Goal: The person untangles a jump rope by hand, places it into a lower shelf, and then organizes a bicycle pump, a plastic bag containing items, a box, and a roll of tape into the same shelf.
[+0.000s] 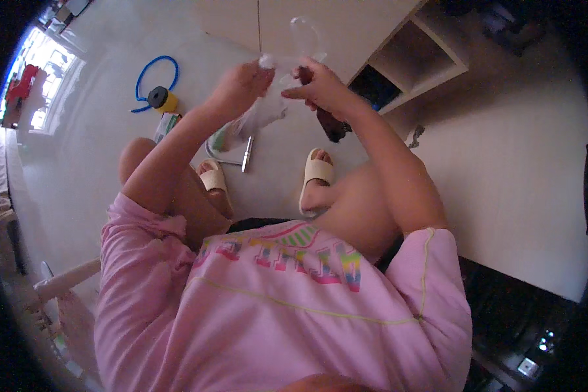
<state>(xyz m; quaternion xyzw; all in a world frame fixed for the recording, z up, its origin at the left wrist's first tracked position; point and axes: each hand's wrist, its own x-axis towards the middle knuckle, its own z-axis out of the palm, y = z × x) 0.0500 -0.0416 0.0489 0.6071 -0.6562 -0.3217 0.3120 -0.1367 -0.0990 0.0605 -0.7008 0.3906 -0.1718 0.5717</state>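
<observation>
Clear plastic film [294, 61] stretches between my two hands, and a transparent loop of it rises above them. My left hand [245, 88] pinches a whitish bunched end [266, 61] of the film. In my right hand [323, 88] is a dark brown handheld tool [330, 125], its toothed end pointing down toward me; fingers of that hand also touch the film. Below my hands hangs a blurred clear plastic bag [245, 120], its contents hard to make out. On the floor beneath lies a chrome metal piece with a curved tube [247, 154].
A coiled blue hose [178, 73] lies at the left by a yellow-and-black cylinder [162, 99] and a small white-and-green box [166, 123]. At the right stands an open-compartment wooden cabinet [436, 78]. My feet wear cream slides [318, 170] on the pale floor.
</observation>
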